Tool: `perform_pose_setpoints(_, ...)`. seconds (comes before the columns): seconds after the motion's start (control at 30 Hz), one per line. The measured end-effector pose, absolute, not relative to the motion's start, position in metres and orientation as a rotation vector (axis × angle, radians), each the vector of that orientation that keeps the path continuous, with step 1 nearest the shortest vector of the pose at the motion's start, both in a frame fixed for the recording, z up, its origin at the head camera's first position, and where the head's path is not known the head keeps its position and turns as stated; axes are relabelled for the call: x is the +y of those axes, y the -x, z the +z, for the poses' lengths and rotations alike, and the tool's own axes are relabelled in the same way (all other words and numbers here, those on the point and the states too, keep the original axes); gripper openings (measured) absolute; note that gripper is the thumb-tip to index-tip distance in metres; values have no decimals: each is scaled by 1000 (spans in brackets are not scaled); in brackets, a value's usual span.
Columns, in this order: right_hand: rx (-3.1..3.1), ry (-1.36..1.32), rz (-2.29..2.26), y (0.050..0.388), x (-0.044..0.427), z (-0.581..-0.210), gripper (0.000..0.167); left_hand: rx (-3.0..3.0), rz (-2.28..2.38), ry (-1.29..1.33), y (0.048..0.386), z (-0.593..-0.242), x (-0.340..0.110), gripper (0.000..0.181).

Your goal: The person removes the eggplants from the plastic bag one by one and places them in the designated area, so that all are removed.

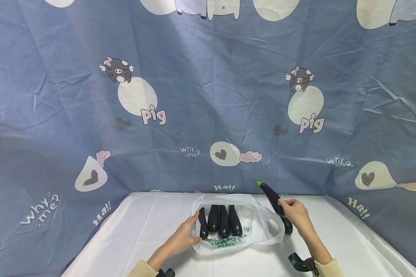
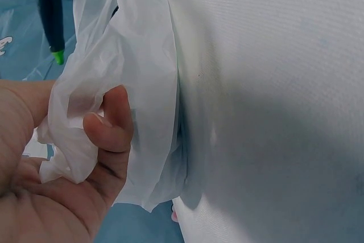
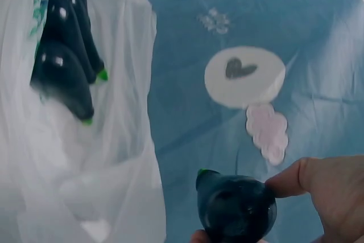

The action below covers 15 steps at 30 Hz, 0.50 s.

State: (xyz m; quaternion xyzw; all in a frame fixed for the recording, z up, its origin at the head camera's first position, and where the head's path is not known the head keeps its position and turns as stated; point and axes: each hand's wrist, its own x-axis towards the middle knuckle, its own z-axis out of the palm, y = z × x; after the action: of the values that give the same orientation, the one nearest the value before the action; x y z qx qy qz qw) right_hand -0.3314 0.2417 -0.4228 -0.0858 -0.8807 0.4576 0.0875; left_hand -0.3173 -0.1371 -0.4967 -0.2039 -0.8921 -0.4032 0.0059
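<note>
A white plastic bag point(image 1: 263, 227) lies on the table with its mouth spread towards me. Several dark eggplants point(image 1: 223, 223) rest inside it, side by side. My left hand point(image 1: 185, 234) grips the bag's left edge; the left wrist view shows curled fingers point(image 2: 116, 118) around the thin plastic. Above the bag's right side, my right hand point(image 1: 296, 211) holds one eggplant point(image 1: 271, 196), its green tip pointing up and to the left. In the right wrist view this eggplant point(image 3: 239, 209) appears nearly end-on, between thumb and fingers.
Below the right hand, part of another dark eggplant point(image 1: 288, 227) shows beside the bag's right edge. A white cloth covers the table point(image 1: 149, 215). Behind it hangs a blue curtain point(image 1: 194, 77) with pig prints. A black device point(image 1: 301, 263) is strapped to the right wrist.
</note>
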Motion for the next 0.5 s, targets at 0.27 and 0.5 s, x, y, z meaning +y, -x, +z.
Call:
perform_pose_setpoints(0.27, -2644, 310, 1377, 338, 268, -429, 54, -2797, -1264, 636, 317, -497, -137, 92)
perform_pose_setpoints(0.5, -2666, 365, 1351, 345, 285, -435, 58, -2789, -1254, 640, 318, -497, -137, 91)
